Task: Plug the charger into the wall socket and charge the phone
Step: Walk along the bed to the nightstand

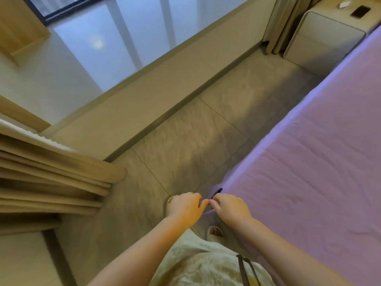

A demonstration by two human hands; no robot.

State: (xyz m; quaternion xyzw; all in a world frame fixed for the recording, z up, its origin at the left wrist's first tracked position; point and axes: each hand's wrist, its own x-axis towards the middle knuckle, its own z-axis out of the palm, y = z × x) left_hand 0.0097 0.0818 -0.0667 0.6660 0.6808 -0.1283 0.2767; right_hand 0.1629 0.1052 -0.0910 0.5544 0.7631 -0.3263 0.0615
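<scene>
Tiled floor (pixel 185 129) beside purple bed (pixel 309 162); our left hand (pixel 186 207) and right hand (pixel 231 207) meet fingertip to fingertip, each grip curled, contents unclear. Phone (pixel 360 11) on nightstand (pixel 325 38).

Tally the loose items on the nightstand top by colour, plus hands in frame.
White items: 1, small white object, blurred, possibly the charger
Black items: 1, black phone
Hands: 2, left hand, right hand, both curled, apparently empty
Total: 4
</scene>
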